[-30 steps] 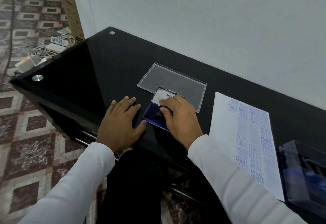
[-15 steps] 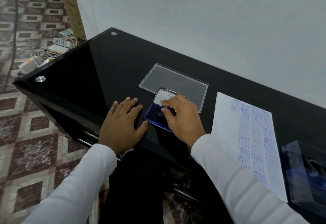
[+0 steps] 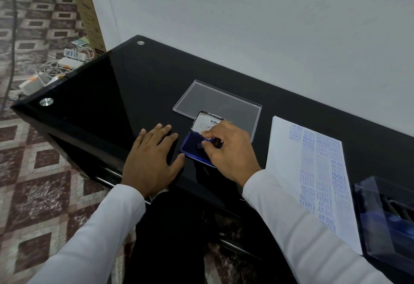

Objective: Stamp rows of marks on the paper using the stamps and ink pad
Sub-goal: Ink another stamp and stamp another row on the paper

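A: Step in hand?
B: Inking. Right hand [image 3: 228, 149] pinches a small stamp [image 3: 210, 141] down on the blue ink pad [image 3: 190, 149], lid raised behind the fingers. Left hand [image 3: 152, 156] lies flat, fingers straight, on the counter [image 3: 100, 95], thumb just beside the pad.
A: Paper?
B: Paper [image 3: 291, 160] lies right of the right hand, columns already printed.
A: Next?
B: Judgement: lift the stamp, carry it right, press squarely on a blank patch.
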Motion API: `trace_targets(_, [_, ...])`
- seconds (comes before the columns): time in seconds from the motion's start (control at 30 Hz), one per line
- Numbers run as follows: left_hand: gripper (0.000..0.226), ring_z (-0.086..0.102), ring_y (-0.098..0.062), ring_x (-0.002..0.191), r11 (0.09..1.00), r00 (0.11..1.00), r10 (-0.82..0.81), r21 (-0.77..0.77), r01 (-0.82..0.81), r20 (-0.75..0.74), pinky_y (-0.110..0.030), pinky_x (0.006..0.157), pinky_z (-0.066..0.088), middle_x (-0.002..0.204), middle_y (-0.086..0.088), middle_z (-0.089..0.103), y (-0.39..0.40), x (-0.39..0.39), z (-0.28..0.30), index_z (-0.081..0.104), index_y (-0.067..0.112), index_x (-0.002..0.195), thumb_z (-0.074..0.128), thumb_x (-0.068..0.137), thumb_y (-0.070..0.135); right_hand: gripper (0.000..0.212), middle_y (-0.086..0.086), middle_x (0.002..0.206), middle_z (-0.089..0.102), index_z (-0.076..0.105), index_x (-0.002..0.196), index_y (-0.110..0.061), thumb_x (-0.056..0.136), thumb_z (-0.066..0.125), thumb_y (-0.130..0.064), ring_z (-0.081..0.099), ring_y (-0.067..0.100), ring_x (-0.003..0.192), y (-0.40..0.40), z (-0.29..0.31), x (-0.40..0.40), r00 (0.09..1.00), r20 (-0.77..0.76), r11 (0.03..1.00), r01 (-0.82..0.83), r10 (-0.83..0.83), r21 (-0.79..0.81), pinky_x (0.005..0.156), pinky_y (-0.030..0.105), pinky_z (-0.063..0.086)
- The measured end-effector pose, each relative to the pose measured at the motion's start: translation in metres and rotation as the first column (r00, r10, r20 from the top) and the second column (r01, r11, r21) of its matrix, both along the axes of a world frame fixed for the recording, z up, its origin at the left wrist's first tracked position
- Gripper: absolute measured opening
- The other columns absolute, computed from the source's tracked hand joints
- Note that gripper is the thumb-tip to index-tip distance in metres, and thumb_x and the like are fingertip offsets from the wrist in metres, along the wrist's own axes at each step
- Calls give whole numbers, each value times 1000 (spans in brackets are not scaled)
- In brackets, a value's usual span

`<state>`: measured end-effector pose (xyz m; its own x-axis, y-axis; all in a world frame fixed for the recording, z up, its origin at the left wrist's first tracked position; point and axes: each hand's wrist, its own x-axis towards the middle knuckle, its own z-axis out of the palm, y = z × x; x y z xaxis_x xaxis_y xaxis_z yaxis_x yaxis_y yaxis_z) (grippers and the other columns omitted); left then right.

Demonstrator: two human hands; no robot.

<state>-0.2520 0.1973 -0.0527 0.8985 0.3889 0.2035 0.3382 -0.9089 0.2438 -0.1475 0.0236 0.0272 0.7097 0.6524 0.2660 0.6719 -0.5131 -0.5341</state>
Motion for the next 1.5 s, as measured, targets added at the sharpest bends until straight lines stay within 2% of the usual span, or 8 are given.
trace_targets(0.23, [73,26,-18,150,1000,1000,2,-2,-2,5,-45,125,13,158,2,39,0,0,1,50,27,144,29,87,68,25,3,108,68,72,119,-16,94,66,-19,62,17,101,6,-4,2,998,59,1000,5,-6,9,92,31,50])
trace_targets(0.37, [71,27,-18,150,1000,1000,1,-3,-1,13,-46,124,15,157,2,40,0,-1,0,52,27,143,32,88,67,25,1,109,68,73,117,-17,93,68,-19,62,15,101,7,-3,1,999,36,1000,13,-14,10,92,26,50])
trace_targets(0.53, [72,27,-18,150,1000,1000,5,5,-5,0,-45,124,14,158,2,40,0,0,-1,50,28,144,30,88,68,24,-2,108,67,74,111,-16,88,74,-21,61,10,99,0,0,1,1000,-23,1000,3,-3,-2,81,7,41])
trace_targets(0.8, [74,28,-18,150,1000,1000,4,-3,-4,8,-47,124,16,158,1,40,-2,-1,4,50,27,144,27,87,68,27,1,112,69,72,119,-17,93,67,-21,63,17,105,4,-2,5,1000,5,1000,6,-6,7,95,35,51])
trace_targets(0.93, [74,27,-18,150,1000,1000,-1,-8,1,4,-47,124,15,158,1,39,-2,-1,3,50,27,145,27,87,68,27,1,114,69,71,120,-17,93,68,-21,62,16,106,4,-1,4,1000,-14,1000,12,-12,0,97,33,51])
trace_targets(1.17, [74,26,-18,150,1000,1000,1,-3,-1,-1,-46,124,13,158,2,39,-1,0,1,49,28,145,27,88,69,22,-3,107,68,75,106,-16,85,77,-20,62,9,96,0,1,4,997,-75,1000,8,-7,19,81,9,45])
trace_targets(1.33, [74,26,-18,150,1000,1000,3,-1,-3,1,-45,125,13,158,2,39,-2,0,2,50,28,144,27,87,68,25,-1,112,69,73,116,-18,91,70,-20,63,12,100,4,0,4,999,-30,1000,20,-20,4,92,27,52])
trace_targets(1.5, [75,26,-18,150,1000,1000,3,-7,-3,1,-47,125,15,158,2,39,-3,-1,4,50,27,145,25,87,69,27,-3,115,70,71,120,-19,94,67,-21,63,11,106,3,-4,3,1000,-12,999,19,-19,27,95,30,52])
